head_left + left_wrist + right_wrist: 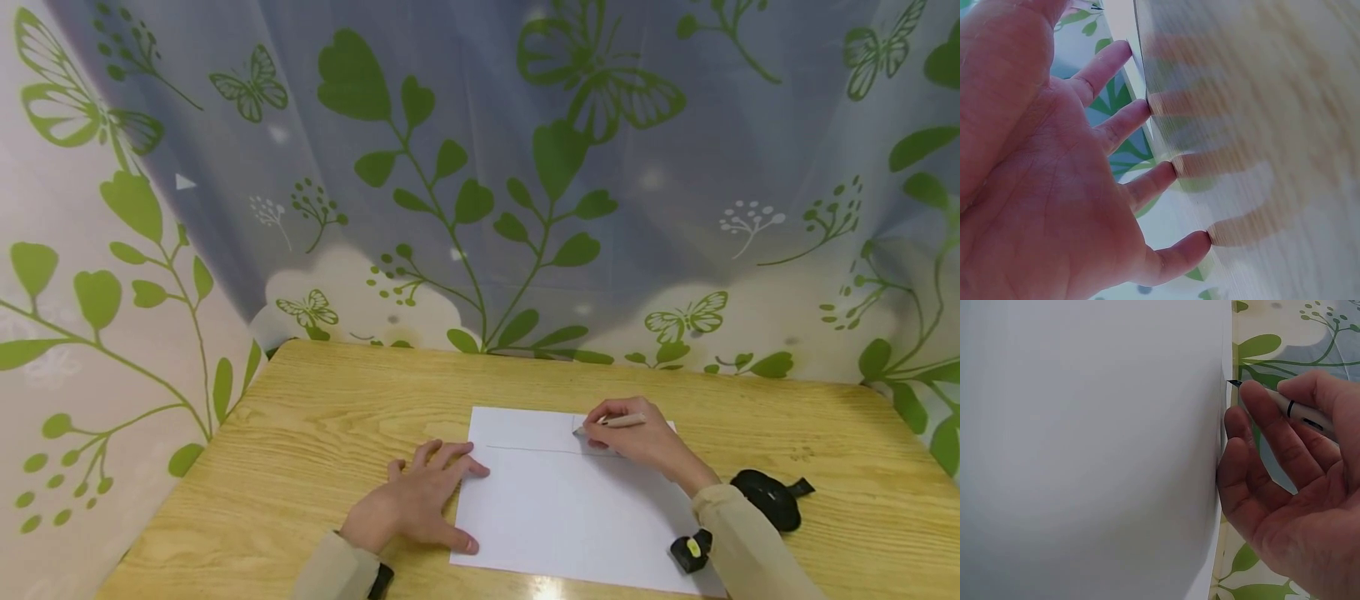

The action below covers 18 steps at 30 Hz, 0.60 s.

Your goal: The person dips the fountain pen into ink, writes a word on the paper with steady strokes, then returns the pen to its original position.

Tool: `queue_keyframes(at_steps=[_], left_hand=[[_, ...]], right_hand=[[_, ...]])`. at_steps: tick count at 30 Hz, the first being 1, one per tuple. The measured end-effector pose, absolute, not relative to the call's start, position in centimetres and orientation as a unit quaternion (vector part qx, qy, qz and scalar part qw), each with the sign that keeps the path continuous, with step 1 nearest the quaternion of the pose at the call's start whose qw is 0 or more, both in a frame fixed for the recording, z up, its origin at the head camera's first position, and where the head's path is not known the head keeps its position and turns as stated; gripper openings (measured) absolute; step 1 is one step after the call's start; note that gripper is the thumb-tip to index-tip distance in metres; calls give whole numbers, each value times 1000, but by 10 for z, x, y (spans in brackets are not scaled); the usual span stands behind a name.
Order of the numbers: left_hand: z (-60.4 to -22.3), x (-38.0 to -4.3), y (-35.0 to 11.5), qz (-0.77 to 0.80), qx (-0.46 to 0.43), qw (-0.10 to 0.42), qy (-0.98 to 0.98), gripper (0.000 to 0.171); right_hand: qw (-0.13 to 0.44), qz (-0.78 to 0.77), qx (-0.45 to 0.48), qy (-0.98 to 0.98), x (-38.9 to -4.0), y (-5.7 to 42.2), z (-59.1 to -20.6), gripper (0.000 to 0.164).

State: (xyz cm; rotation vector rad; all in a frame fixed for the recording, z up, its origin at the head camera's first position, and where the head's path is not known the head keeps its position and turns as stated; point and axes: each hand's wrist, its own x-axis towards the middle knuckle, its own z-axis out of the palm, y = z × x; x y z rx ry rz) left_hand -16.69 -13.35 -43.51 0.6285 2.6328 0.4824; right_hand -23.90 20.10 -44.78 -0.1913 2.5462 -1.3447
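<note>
Butterfly-and-leaf fabric (457, 275) hangs along the left side and the far edge of the wooden table (337, 417). Well in from the table's left edge, my one left hand (423, 504) lies with its fingers spread, thumb and forefinger on the left edge of a single white sheet (570, 517). That sheet lies a little in from the table's far edge. I count two lines on it: one long line (540, 450) running along below its far edge, partly hidden by my hand, and one short line (573, 422) standing upright above it. Just by the short line is the tip of one pen (626, 420), pinched between my right hand's (637, 432) thumb and fingers. I judge that I am drawing this short stroke; carrying it on calls for a steady pinch, with my left fingertips keeping the paper from sliding. Towards the sheet's near right corner I count two black pieces either side of my sleeve (750, 533): one boxy piece (682, 554) with a yellow patch, maybe fixed to my wrist, and one rounded piece (768, 498) with a tab.
</note>
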Motion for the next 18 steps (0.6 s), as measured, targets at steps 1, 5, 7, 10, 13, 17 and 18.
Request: queue_keyframes(at_steps=[1,5,7,10,13,17,18], left_hand=[[-435,-167,-134,172,224,195,939,84],[-435,-167,-134,174,224,194,939,84],[-435,-167,-134,175,223,195,939,84],[-435,-167,-133,177,223,198,938,83],[-435,-167,-133,177,222,199,938,83],[-435,-166,-134,178,223,198,938,83],[-435,-166,-134,178,223,197,938,83]], right_hand=[[129,-463,-65,875,-239,201,-448,20],[129,-461,-62,876,-238,200,-447,19],[130,-460,-63,876,-237,200,-447,19],[129,-460,-69,876,-235,200,-448,20],[130,-460,-77,875,-233,200,-448,20],[135,-462,-84,872,-232,200,-447,19],[136,-463,-85,872,-232,200,-446,19]])
